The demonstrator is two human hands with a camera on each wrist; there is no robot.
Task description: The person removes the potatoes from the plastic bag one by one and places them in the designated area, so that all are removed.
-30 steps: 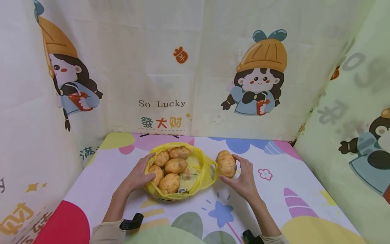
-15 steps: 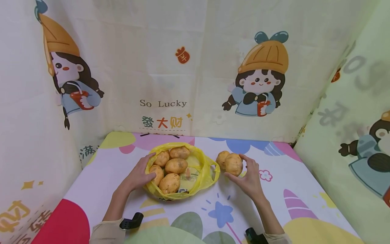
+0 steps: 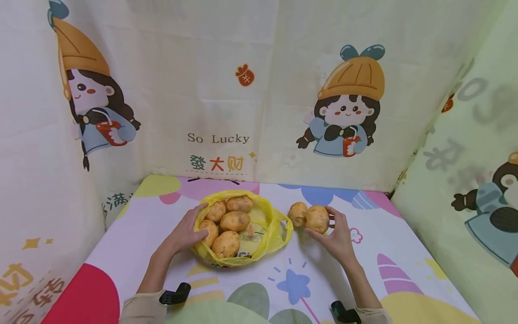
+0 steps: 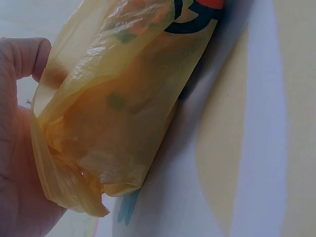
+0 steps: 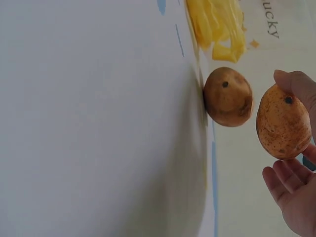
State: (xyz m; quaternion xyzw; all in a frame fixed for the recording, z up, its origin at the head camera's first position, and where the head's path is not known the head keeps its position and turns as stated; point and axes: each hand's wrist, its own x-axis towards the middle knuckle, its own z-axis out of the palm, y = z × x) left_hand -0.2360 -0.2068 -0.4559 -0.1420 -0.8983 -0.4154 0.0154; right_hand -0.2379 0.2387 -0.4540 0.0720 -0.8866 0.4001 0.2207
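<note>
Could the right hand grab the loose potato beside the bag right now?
Probably not: the right hand holds another potato, which sits between it and the loose potato. Nothing else seems to be in the way.

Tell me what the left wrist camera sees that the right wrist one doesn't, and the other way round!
Only the left wrist view: the left hand holding the bag's edge, and the black-and-red print.

Only the right wrist view: the right hand, its held potato, another potato on the tablecloth, and the letters "ucky".

Both: the yellow bag and the tablecloth.
</note>
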